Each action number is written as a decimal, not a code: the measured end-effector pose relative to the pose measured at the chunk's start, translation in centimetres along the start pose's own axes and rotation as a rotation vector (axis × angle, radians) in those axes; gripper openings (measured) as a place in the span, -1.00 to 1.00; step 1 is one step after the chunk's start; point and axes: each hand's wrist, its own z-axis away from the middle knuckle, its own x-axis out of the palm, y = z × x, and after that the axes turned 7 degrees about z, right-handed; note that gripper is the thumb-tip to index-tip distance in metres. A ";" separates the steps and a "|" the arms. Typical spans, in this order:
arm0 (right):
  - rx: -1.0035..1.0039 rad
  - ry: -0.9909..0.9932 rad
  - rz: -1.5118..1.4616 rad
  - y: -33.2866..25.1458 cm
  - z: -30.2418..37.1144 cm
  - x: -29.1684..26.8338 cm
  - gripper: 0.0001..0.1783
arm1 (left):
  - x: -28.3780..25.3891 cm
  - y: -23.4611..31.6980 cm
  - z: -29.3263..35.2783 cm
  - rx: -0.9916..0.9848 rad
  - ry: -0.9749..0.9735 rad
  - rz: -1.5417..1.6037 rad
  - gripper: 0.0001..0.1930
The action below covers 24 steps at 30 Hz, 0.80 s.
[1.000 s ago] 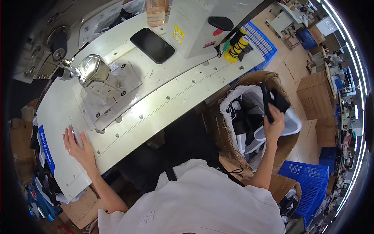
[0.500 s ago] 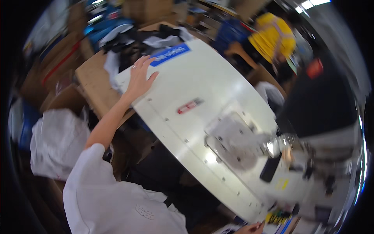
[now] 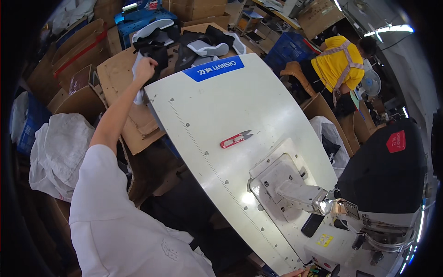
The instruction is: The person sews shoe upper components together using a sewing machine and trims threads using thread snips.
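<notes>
My left hand (image 3: 146,70) reaches to the far left, its fingers closed on the edge of a black and grey fabric piece (image 3: 156,51) in a loose heap. Beside it lie more curved black and light-grey padded pieces (image 3: 207,48). A sewing machine's pale tabletop (image 3: 207,111) spreads before me, with red-handled thread snips (image 3: 236,139) lying on it. My right hand (image 3: 296,273) shows only in part at the lower edge, by the table's near corner; what its fingers do is hidden.
The sewing machine (image 3: 387,171) with its black-covered head stands at the right. A cardboard sheet (image 3: 113,76) lies under the heap. White sacks (image 3: 62,154) and cartons (image 3: 85,87) crowd the left. A person in a yellow shirt (image 3: 339,64) bends over at the far right.
My left hand has left the tabletop near the blue label, moved farther out and left, and closed on a fabric piece. My view has shifted a little; the snips lie where they were.
</notes>
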 end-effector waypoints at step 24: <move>0.663 -0.945 -2.290 -2.6 -15.1 32.7 -0.76 | 1.4 46.3 25.5 0.016 -1.231 1.936 -0.52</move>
